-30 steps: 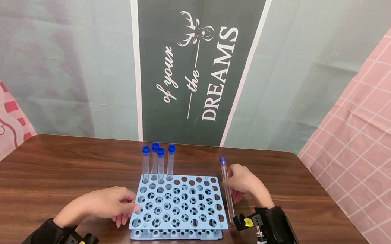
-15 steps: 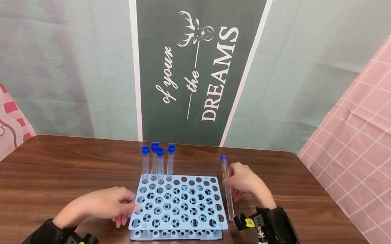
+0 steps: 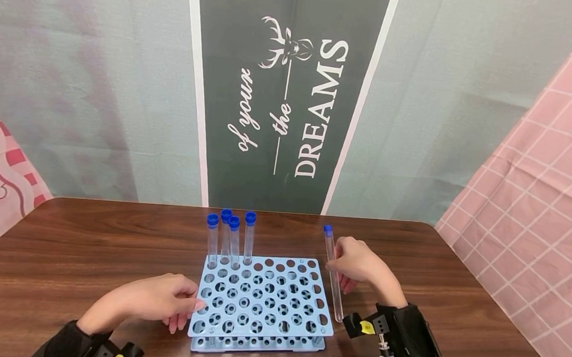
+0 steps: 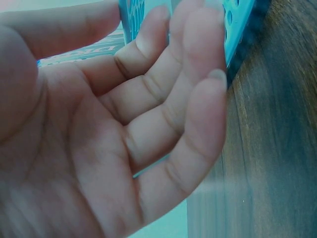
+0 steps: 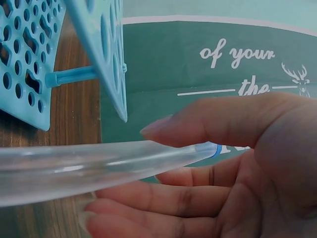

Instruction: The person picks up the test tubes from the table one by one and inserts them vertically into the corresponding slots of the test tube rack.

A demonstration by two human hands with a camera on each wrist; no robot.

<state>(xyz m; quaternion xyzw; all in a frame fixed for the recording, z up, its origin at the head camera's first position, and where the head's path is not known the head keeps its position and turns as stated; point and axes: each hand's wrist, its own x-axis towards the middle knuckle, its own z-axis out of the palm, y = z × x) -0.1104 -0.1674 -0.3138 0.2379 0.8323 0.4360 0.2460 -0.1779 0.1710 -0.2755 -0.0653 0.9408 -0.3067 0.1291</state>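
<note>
A light-blue test tube rack (image 3: 270, 331) with rows of round holes sits near the table's front. Several clear test tubes (image 3: 235, 246) with blue caps stand upright in its back left corner. My left hand (image 3: 165, 299) pinches the rack's left edge, thumb on the top plate and fingers bent beneath it; in the left wrist view the fingertips (image 4: 203, 44) meet the blue plastic. To the right of the rack, my right hand (image 3: 357, 262) holds another blue-capped test tube (image 3: 335, 291) between thumb and fingers. This tube (image 5: 74, 171) is slightly tilted, cap end up, apart from the rack.
The brown wood-grain table (image 3: 90, 237) reaches back to a grey-green cloth backdrop (image 3: 147, 110) with printed lettering. Pink cloth (image 3: 544, 216) hangs at the right side. Black wrist straps with cameras (image 3: 401, 338) sit on both forearms.
The test tube in my right hand has risen slightly, its cap moving a little up and right. My left hand and the rack stay in place.
</note>
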